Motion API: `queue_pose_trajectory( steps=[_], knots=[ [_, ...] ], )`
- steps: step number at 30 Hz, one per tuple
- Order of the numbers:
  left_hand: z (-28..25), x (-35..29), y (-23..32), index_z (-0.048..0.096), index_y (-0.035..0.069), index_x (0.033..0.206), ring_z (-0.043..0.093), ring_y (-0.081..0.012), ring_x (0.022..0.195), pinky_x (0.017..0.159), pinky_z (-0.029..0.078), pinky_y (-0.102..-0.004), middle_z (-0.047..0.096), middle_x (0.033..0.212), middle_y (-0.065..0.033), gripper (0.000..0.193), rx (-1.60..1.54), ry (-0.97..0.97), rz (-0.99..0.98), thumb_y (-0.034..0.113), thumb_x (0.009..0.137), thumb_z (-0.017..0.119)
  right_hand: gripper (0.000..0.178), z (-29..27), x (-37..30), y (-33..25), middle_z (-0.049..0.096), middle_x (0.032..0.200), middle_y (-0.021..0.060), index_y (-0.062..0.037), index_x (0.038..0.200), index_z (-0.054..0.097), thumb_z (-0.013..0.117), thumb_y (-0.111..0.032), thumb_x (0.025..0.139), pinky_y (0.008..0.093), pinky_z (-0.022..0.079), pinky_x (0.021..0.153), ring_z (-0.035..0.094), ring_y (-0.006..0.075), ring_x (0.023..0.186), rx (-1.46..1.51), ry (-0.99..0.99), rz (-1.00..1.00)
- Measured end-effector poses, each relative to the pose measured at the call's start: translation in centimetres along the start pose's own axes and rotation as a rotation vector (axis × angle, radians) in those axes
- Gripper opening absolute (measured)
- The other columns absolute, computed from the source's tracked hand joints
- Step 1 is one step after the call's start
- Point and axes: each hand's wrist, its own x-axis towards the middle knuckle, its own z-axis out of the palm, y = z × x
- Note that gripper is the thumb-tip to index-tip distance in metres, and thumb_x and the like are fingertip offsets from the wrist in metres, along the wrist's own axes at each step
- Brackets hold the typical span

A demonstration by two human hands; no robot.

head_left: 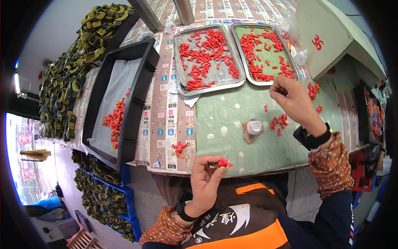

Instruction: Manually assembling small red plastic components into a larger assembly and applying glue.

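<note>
The left hand (206, 176) pinches a small red plastic piece (224, 163) between thumb and fingertips, just above the near edge of the worktop (224, 120). The right hand (295, 99), fingers curled shut, hovers over loose red pegs (280, 121) on the green mat; whether it holds one cannot be told. Beyond lie two shallow metal trays (207, 54) strewn with red pegs, and at left a black plastic tray (120, 99).

Small-parts assembly workshop

Metal trays (208, 85) of red plastic pieces (205, 52) top centre, a black bin (139, 87) left, heaps of yellow-black parts (70, 79) upper left.
</note>
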Motion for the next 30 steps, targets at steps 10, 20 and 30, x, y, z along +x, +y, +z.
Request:
queue_pose_trajectory(
  steps=[10,20,30],
  knots=[
    [-0.6,1.0,1.0,0.055,0.0,0.131,0.066,-0.0124,0.096,0.089,0.058,-0.0311,0.063,0.111,-0.0074,0.026,-0.056,0.049,-0.154,0.011,0.108,0.058,0.009,5.1,10.6,1.3,0.065,0.086,0.0161,0.0006,0.088,0.067,0.069,-0.004,0.082,0.0437,0.051,0.075,0.065,0.0344,0.083,-0.344,-0.082,-0.318],
    [-2.0,1.0,0.6,0.056,0.0,0.131,0.065,-0.0114,0.094,0.089,0.057,-0.0301,0.065,0.108,-0.0071,0.026,-0.096,0.077,-0.204,0.009,0.107,0.058,0.007,8.8,11.7,0.8,0.068,0.086,0.0182,-0.0008,0.082,0.07,0.069,-0.006,0.077,0.0505,0.054,0.083,0.067,0.0394,0.089,-0.559,-0.064,-0.429],
    [-2.4,1.0,0.5,0.057,0.0,0.131,0.065,-0.011,0.094,0.089,0.057,-0.0295,0.065,0.108,-0.007,0.025,-0.104,0.088,-0.251,0.008,0.107,0.058,0.01,7.3,14.1,0.5,0.071,0.084,0.0166,0.0012,0.091,0.072,0.07,-0.003,0.082,0.0446,0.054,0.077,0.068,0.0368,0.084,-0.371,-0.244,-0.212]
  ],
)
